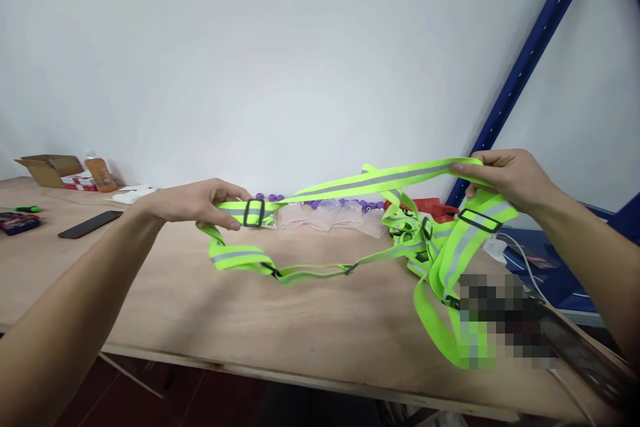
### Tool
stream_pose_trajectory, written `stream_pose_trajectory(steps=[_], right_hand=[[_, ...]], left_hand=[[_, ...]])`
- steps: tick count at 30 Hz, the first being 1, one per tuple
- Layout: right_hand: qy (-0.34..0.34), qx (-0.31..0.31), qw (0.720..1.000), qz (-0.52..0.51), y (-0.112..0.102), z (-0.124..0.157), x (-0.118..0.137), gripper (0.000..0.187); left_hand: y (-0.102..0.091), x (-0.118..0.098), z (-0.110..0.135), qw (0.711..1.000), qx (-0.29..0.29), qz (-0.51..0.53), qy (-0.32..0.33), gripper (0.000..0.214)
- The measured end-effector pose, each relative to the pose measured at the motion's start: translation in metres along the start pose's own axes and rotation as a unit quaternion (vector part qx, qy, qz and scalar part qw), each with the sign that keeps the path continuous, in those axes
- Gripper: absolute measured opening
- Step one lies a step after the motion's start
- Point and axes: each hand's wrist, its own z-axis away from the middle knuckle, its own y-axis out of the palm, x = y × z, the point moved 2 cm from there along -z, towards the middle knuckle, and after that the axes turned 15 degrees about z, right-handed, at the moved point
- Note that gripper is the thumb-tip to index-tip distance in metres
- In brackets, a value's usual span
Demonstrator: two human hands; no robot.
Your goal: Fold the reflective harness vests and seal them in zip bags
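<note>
A neon-green reflective strap harness (370, 180) with grey stripes and black buckles is stretched above the wooden table (250, 320). My left hand (200, 203) is closed on one end of it, beside a black buckle (253, 212). My right hand (505, 177) grips the other end, held a little higher at the right. Loose loops of the harness sag between the hands and hang down at the right, and more green straps lie piled on the table below my right hand.
A clear bag with purple pieces (325, 210) lies at the wall behind the straps, a red object (433, 207) beside it. At the far left are a black phone (90, 223), a cardboard box (47, 169) and a bottle (100, 173). A blue shelf post (525, 60) rises at right.
</note>
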Motion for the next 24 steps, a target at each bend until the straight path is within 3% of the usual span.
stream_pose_trajectory(steps=[3,5,9,11,12,14,16,18,20,24], right_hand=[[0.014,0.041,0.998,0.044,0.0,0.004,-0.006,0.051],[-0.001,0.061,0.995,0.083,0.003,0.007,-0.007,0.055],[-0.043,0.083,0.976,0.196,0.014,0.01,-0.01,0.06],[-0.042,0.086,0.973,0.212,0.02,0.011,-0.012,0.06],[-0.032,0.086,0.974,0.205,0.022,0.011,-0.012,0.059],[-0.002,0.081,0.982,0.168,0.026,0.013,-0.012,0.059],[0.029,0.07,0.989,0.126,0.029,0.015,-0.01,0.057],[0.046,0.057,0.992,0.1,0.031,0.016,-0.008,0.056],[0.042,0.048,0.994,0.092,0.032,0.017,-0.006,0.055],[0.0,0.059,0.995,0.077,0.035,0.016,-0.006,0.057]], left_hand=[[0.005,0.007,-0.001,0.997,-0.052,-0.049,-0.028,0.017],[0.011,0.009,-0.005,0.988,-0.138,-0.069,0.006,0.014],[0.017,0.018,-0.013,0.949,-0.294,-0.095,0.06,0.035],[0.015,0.024,-0.016,0.944,-0.318,-0.037,0.08,0.035],[0.014,0.028,-0.018,0.95,-0.299,0.018,0.085,0.028],[0.012,0.036,-0.019,0.965,-0.207,0.142,0.08,0.012],[0.01,0.042,-0.016,0.968,-0.092,0.226,0.065,0.025],[0.006,0.047,-0.009,0.963,-0.012,0.261,0.063,0.04],[0.0,0.051,-0.002,0.956,0.025,0.282,0.072,0.045],[-0.019,0.058,0.01,0.952,0.022,0.291,0.098,0.034]])
